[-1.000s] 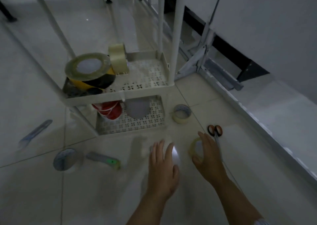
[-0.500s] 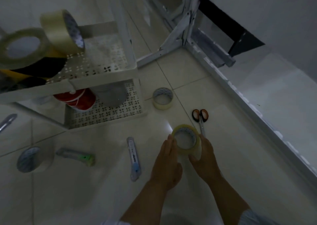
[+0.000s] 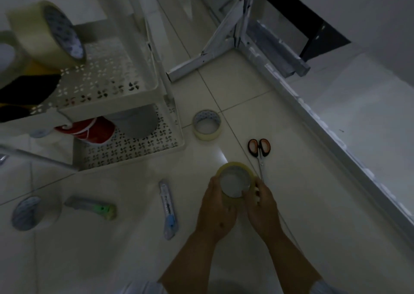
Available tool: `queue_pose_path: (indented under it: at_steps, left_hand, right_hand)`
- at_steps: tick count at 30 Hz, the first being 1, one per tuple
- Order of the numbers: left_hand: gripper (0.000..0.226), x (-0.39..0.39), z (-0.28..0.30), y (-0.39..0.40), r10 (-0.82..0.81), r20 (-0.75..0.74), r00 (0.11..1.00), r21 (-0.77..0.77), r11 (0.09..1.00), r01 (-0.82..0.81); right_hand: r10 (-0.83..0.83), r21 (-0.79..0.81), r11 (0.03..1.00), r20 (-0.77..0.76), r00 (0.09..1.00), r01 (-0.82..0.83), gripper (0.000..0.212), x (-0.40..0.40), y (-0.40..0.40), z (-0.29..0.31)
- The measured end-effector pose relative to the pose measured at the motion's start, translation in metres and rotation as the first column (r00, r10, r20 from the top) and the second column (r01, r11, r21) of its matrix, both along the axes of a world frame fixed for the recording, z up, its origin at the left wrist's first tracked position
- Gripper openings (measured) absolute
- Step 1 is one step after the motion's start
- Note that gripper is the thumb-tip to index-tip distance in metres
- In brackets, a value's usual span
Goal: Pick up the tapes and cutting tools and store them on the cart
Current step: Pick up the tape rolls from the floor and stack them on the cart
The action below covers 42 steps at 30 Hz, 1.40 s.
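Observation:
Both hands hold a clear yellowish tape roll (image 3: 233,169) just above the floor: my left hand (image 3: 216,213) grips its left side, my right hand (image 3: 263,206) grips its right side. Orange-handled scissors (image 3: 259,148) lie just beyond it. A pale tape roll (image 3: 207,125) lies near the white cart (image 3: 125,107). On the floor to the left are a blue utility knife (image 3: 168,206), a green-tipped cutter (image 3: 94,207) and a white tape roll (image 3: 33,212). The cart's middle shelf holds a clear tape roll (image 3: 42,34) and black-and-yellow tape (image 3: 26,90).
The cart's bottom shelf holds a red roll (image 3: 89,130) and a grey roll (image 3: 136,123). A white metal frame (image 3: 215,47) and a raised ledge (image 3: 336,137) run along the right. Another cutter's tip (image 3: 2,158) shows at the far left.
My right hand took hold of the clear tape roll, then my left hand joined it. The roll now sits a little higher between both hands. The view tilted down and right.

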<state>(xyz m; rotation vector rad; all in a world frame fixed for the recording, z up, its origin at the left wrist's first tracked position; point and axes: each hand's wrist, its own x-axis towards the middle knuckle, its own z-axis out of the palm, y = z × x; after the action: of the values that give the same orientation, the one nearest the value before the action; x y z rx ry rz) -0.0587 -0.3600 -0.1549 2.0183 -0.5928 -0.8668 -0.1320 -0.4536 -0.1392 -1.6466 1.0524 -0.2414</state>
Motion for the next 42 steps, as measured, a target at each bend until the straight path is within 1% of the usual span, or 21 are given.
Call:
queue_pose_path:
  at_steps: [1,3,6,9,11,14,17,21,24,28,31,33,36,38,40,42]
  left_hand:
    - [0.080,0.000,0.004,0.001,0.032,0.002,0.999,-0.022,0.999,-0.032]
    - [0.072,-0.001,0.014,0.004,0.064,0.053,0.997,-0.071,0.996,-0.060]
    - [0.077,0.002,0.028,0.011,0.129,0.131,0.983,-0.095,0.989,-0.117]
    - [0.083,0.013,0.046,0.023,0.214,0.193,0.958,-0.113,0.974,-0.195]
    - [0.081,0.020,0.061,0.033,0.224,0.250,0.942,-0.141,0.971,-0.194]
    - [0.066,0.029,0.085,0.051,0.241,0.293,0.925,-0.207,0.961,-0.185]
    - [0.056,0.038,0.107,0.070,0.260,0.297,0.919,-0.244,0.951,-0.190]
    - [0.047,0.051,0.133,0.097,0.291,0.346,0.892,-0.296,0.936,-0.191]
    - [0.049,0.067,0.150,0.115,0.326,0.351,0.878,-0.312,0.925,-0.219]
    - [0.055,0.094,0.177,0.129,0.283,0.432,0.857,-0.378,0.919,-0.113]
    - [0.055,0.119,0.196,0.130,0.244,0.565,0.789,-0.347,0.937,-0.041]
    - [0.056,0.135,0.204,0.128,0.217,0.632,0.744,-0.290,0.956,-0.032]
    - [0.061,0.158,0.215,0.122,0.173,0.697,0.695,-0.180,0.982,-0.064]
    - [0.057,0.175,0.219,0.119,0.163,0.747,0.644,-0.156,0.985,-0.069]
    - [0.060,0.192,0.220,0.115,0.161,0.786,0.597,-0.151,0.986,-0.067]
    - [0.060,0.209,0.220,0.112,0.125,0.812,0.570,-0.111,0.992,-0.060]
  right_hand:
    - [-0.014,-0.014,1.000,0.012,1.000,0.014,0.029,0.000,0.004,0.001]
    - [-0.036,-0.037,0.999,0.048,0.998,0.038,0.032,0.002,0.011,0.005]
    - [-0.024,-0.012,1.000,0.107,0.994,0.026,0.034,0.010,0.018,0.019]
    - [0.060,-0.043,0.998,0.175,0.983,-0.054,0.039,0.022,0.023,0.035]
    - [0.117,-0.045,0.993,0.215,0.970,-0.109,0.040,0.031,0.028,0.050]
    - [0.190,-0.064,0.982,0.284,0.940,-0.179,0.039,0.047,0.038,0.082]
    - [0.244,-0.140,0.968,0.332,0.911,-0.208,0.042,0.063,0.054,0.115]
    - [0.314,-0.230,0.943,0.373,0.873,-0.241,0.044,0.084,0.084,0.154]
    - [0.354,-0.273,0.926,0.392,0.849,-0.261,0.052,0.096,0.104,0.179]
    - [0.374,-0.363,0.904,0.419,0.827,-0.225,0.056,0.115,0.119,0.205]
    - [0.390,-0.421,0.884,0.421,0.819,-0.205,0.057,0.134,0.124,0.224]
    - [0.394,-0.470,0.864,0.409,0.823,-0.180,0.057,0.148,0.125,0.233]
    - [0.367,-0.533,0.838,0.393,0.843,-0.117,0.055,0.171,0.126,0.242]
    - [0.355,-0.562,0.822,0.374,0.857,-0.094,0.054,0.186,0.125,0.245]
    - [0.347,-0.595,0.800,0.352,0.869,-0.079,0.055,0.202,0.122,0.246]
    - [0.335,-0.627,0.777,0.335,0.881,-0.057,0.054,0.217,0.119,0.245]
